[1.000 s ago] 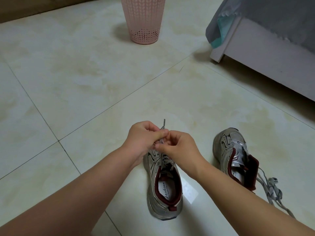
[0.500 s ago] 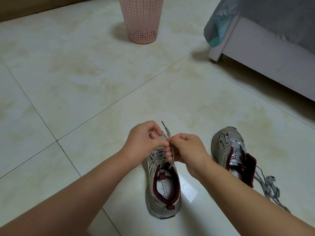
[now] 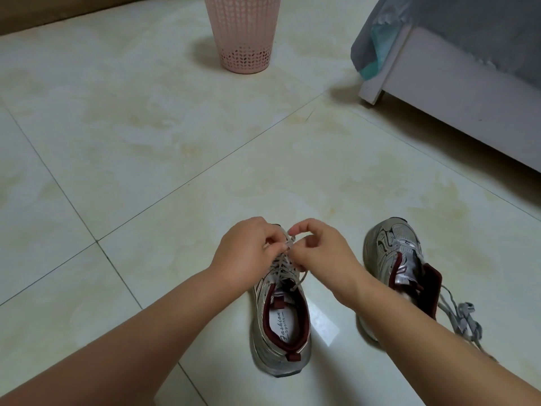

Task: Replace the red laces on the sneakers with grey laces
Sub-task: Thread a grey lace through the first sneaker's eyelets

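Note:
A silver sneaker with dark red lining (image 3: 279, 332) stands on the floor tiles in front of me, toe pointing away. A grey lace (image 3: 285, 269) is threaded across its front. My left hand (image 3: 248, 253) pinches the lace over the toe end. My right hand (image 3: 319, 253) is beside it, fingers curled and pinching the same lace. A second silver sneaker (image 3: 398, 265) stands to the right with its tongue pulled up. A loose grey lace (image 3: 462, 320) trails from it on the floor.
A pink perforated basket (image 3: 244, 33) stands far ahead on the floor. A white bed frame (image 3: 456, 92) with grey bedding overhanging it fills the upper right. A brown skirting runs along the top left.
The lace end that stuck up between my hands has been pulled down. My right hand has shifted up and to the right, level with my left hand.

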A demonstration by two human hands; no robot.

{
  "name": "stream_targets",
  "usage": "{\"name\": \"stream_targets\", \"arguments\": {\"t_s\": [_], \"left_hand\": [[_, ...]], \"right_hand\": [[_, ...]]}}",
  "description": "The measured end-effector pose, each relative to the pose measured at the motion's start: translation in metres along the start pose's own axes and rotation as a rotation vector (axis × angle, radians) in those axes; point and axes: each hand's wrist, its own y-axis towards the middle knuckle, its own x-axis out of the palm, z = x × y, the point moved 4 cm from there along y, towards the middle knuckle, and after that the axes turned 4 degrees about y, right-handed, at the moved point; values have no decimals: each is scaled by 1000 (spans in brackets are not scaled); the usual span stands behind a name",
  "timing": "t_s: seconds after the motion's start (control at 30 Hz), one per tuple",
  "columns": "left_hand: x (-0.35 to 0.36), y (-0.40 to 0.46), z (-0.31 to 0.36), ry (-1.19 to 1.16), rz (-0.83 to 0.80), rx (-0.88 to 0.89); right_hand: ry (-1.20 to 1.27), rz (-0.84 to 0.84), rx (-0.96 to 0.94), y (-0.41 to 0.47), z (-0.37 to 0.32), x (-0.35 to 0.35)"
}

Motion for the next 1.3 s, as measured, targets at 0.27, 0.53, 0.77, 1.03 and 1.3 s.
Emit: {"name": "stream_targets", "arguments": {"t_s": [0.27, 0.53, 0.77, 1.03, 1.3], "left_hand": [[5, 2, -6, -138, -104, -87], [6, 3, -12, -255, -49, -141], [9, 0, -10, -267, -36, -83], [6, 1, -6, -84, 10, 73], [2, 6, -22, 74, 32, 13]], "right_hand": [[-487, -114, -81, 5, 3, 6], [-654, -173, -91, 1, -4, 7], [-594, -133, -120, -3, -7, -1], [-433, -108, -44, 0, -1, -10], [-876, -135, -112, 2, 12, -24]]}}
